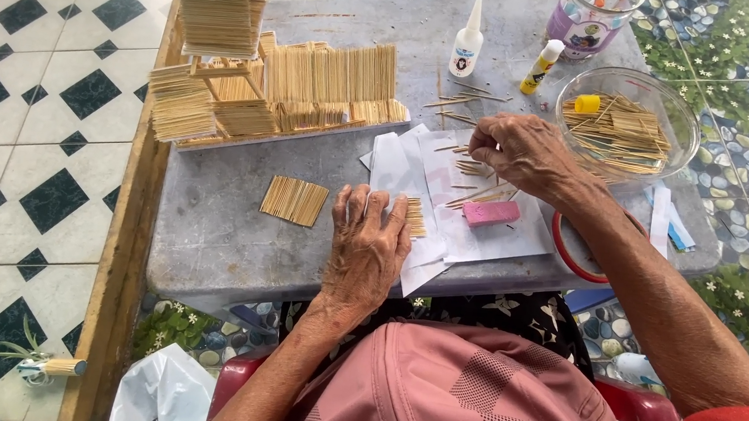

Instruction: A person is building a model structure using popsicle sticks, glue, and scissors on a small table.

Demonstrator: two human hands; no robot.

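Note:
My left hand (pixel 368 240) lies flat, palm down, on a small mat of glued toothpicks (pixel 414 216) on white paper (pixel 446 190). My right hand (pixel 523 152) is pinching loose toothpicks (pixel 473 167) from a scatter on the paper. A pink eraser-like block (pixel 490 213) lies just below that hand. Another finished toothpick mat (pixel 294 200) rests on the grey table (pixel 217 232) to the left of my left hand.
A toothpick model house (pixel 267 86) on a board stands at back left. A glass bowl (pixel 668 106) of toothpicks sits right, with a white glue bottle (pixel 468 41), a small yellow-capped bottle (pixel 542 66) and a jar (pixel 590 19) behind. A red ring (pixel 563 252) lies under my right forearm.

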